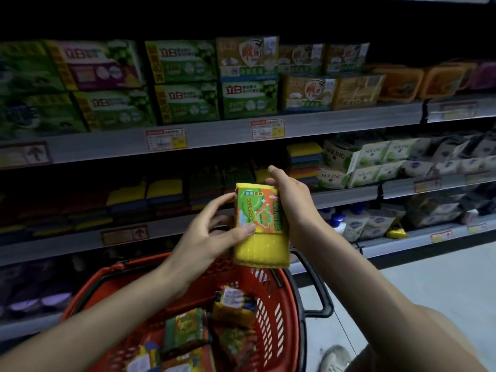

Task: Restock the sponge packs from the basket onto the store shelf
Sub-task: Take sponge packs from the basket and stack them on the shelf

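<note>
A: Where's the sponge pack [257, 224] rn?
B: In the air, upright, held btwn both hands. It's above the far rim of the red basket [268, 296] and in front of the sponge shelf [174, 224], apart from both.
A: L hand?
B: L hand [212, 237] grips the pack's left side. Thumb lies across the label, other fingers curl round the left edge.
A: R hand?
B: R hand [292, 200] holds the right side near the top, fingers bent over the upper corner. 1 finger sticks up past it.
A: Pack itself?
B: Yellow sponge. A green and orange label covers the upper part, bare yellow below.
A: Basket?
B: Several more packs [233, 304] lie loose inside, tilted diff ways. Can't count them exactly. Black handle [319, 294] hangs out to the right.
A: Shelf?
B: Stacked sponges [161, 194] in yellow, blue and green sit in rows on that level. It's dim, so the left end is hard to read. 1 level up are green and yellow boxes [185, 84], stacked 2 high, w/ price tags [166, 138] on the rail. White Soling packs [357, 162] are to the right of the sponges.
</note>
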